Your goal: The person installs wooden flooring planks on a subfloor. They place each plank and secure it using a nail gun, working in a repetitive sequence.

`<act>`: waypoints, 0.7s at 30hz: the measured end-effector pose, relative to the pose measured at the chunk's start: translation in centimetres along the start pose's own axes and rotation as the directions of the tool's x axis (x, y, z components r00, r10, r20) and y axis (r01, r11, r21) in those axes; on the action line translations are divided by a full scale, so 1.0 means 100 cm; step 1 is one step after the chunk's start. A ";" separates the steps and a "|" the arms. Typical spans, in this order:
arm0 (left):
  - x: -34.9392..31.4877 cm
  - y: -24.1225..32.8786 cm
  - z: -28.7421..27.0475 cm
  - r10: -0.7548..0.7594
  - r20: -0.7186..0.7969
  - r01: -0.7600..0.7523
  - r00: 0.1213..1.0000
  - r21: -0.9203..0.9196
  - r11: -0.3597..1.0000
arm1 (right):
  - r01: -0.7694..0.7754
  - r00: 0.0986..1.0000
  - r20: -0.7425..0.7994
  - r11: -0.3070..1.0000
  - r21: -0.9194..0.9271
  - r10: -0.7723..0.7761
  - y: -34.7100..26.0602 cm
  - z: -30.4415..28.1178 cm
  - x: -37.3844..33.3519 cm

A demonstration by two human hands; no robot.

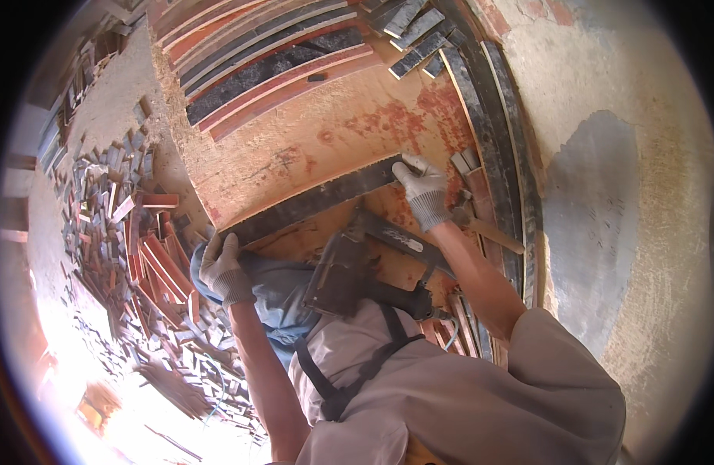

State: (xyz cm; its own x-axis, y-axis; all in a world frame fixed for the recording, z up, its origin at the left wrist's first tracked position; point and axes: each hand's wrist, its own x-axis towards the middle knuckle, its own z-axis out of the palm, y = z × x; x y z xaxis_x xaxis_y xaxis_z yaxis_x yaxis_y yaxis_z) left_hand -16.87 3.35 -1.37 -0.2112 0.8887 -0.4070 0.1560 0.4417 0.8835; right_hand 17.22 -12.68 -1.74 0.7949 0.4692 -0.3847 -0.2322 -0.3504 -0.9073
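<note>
A long dark-faced wooden strip [318, 200] lies across the near part of a plywood worktop [326, 136], slanting up to the right. My left hand [223, 273], in a pale knit glove, has its fingers closed on the strip's left end. At the other end my right hand [423, 191], gloved alike, grips the strip with the thumb on its dark upper face. Just below the strip, close to my body, rests a black nail gun [343, 271] with a hose at its handle. Neither hand touches it.
Long red and black strips [275, 74] lie side by side at the worktop's far end. Short dark blocks [419, 54] sit at its far right corner. A hammer [488, 232] lies right of my right hand. Offcuts [151, 256] cover the floor at left; a wall [628, 194] stands at right.
</note>
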 end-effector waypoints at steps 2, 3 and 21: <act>0.000 0.000 0.000 0.012 0.002 -0.012 1.000 0.005 1.000 | -0.022 1.000 0.002 1.000 0.011 0.022 0.004 0.000 0.004; -0.001 0.000 0.000 0.015 -0.001 -0.015 1.000 0.016 1.000 | -0.049 0.999 0.002 0.999 0.020 0.049 0.006 -0.001 0.005; -0.002 -0.002 0.000 0.119 -0.031 -0.112 0.992 0.160 0.981 | 0.046 0.998 0.037 0.998 0.040 -0.048 -0.001 0.003 0.016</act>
State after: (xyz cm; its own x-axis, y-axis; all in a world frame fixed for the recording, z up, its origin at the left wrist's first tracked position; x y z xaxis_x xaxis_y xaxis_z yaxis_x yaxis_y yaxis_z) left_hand -16.83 3.13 -1.45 -0.2207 0.9306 -0.2919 0.3308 0.3530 0.8752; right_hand 18.36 -11.62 -2.30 0.7840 0.5148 -0.3468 -0.2173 -0.2956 -0.9303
